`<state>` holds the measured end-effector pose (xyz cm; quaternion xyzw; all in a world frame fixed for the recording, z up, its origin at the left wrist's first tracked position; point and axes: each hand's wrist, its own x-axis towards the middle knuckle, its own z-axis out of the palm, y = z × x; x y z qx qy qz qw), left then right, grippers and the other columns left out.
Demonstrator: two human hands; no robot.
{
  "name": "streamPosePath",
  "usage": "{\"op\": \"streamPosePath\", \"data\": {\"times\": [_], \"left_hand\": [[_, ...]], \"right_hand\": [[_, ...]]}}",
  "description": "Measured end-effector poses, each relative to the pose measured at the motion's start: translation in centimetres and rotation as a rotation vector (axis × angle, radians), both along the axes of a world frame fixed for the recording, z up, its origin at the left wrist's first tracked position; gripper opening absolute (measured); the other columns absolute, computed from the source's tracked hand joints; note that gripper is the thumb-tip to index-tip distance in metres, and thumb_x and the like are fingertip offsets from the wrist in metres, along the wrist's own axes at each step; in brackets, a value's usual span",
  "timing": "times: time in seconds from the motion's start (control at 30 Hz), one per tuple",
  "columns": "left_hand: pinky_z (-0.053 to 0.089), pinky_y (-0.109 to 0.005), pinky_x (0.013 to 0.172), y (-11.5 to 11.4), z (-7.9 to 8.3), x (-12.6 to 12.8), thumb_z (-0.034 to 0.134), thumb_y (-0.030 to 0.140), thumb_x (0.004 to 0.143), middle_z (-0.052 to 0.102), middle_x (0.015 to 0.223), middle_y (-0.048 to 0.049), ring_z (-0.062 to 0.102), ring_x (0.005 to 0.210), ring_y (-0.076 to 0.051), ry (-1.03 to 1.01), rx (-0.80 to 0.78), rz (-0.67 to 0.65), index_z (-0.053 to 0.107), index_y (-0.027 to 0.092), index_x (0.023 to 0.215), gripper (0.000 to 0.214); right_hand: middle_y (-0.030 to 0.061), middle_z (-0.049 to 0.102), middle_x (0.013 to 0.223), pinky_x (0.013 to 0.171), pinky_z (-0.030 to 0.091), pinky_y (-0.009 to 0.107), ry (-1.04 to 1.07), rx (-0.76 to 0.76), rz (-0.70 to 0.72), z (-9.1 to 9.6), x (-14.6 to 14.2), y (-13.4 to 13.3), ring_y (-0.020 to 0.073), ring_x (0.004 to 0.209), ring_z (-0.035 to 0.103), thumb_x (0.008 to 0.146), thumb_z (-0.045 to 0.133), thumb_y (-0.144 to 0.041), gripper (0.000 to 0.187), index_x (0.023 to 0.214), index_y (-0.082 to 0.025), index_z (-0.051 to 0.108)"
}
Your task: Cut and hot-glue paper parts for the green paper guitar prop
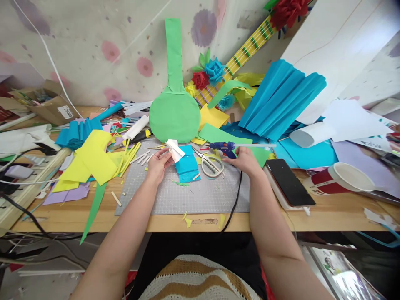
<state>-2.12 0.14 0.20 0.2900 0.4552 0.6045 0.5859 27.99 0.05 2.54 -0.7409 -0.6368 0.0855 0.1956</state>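
My left hand (160, 163) pinches a small folded piece of white paper (175, 151) above the grey cutting mat (175, 200). Just under that paper lies a creased blue paper piece (187, 163). My right hand (245, 160) is closed at the handle of a blue hot glue gun (222, 146), its nozzle pointing left and a glue stick (259, 145) sticking out of the back. Scissors (212, 164) with pale handles rest on the mat between the hands. Behind them a green guitar-like paper shape (175, 114) leans against the wall.
Yellow paper sheets (93, 160) and rolled paper sticks (129, 158) lie at left. To the right are a phone (290, 182) and a paper cup (337, 179). Pleated blue paper (278, 100) stands behind. The black cord (236, 202) hangs over the table's front edge.
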Motion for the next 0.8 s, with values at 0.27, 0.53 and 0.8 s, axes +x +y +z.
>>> {"op": "streamPosePath", "data": {"times": [0.27,0.53,0.8], "left_hand": [[0.053,-0.024,0.058,-0.3,0.3,0.7,0.071,0.018,0.063,0.067,0.069,-0.0013,0.063,0.059,-0.011,0.006,-0.001,-0.107,0.058,0.013,0.097,0.037],[0.054,-0.026,0.059,-0.8,0.6,0.6,0.072,0.019,0.061,0.067,0.064,-0.0008,0.063,0.058,-0.012,-0.005,0.021,-0.175,0.058,0.013,0.100,0.042],[0.053,-0.026,0.061,-0.6,0.4,0.8,0.071,0.021,0.063,0.068,0.068,-0.0017,0.063,0.059,-0.012,-0.009,0.021,-0.199,0.058,0.014,0.101,0.040]], "right_hand": [[-0.0004,0.053,0.072,0.059,0.038,0.025,0.356,0.021,0.575,3.6,-6.7,-2.9,0.0124,0.063,0.047,0.074,0.055,-0.041,0.023,0.078,-0.020,0.046],[0.0072,0.051,0.114,0.091,0.037,0.037,0.418,0.207,0.912,1.8,-13.1,1.1,0.0211,0.108,0.045,0.066,0.065,-0.027,0.048,0.108,-0.020,0.045],[0.0061,0.053,0.106,0.089,0.039,0.036,0.472,0.164,0.902,1.2,-13.4,1.7,0.0191,0.102,0.050,0.066,0.063,-0.025,0.040,0.101,-0.019,0.045]]}}
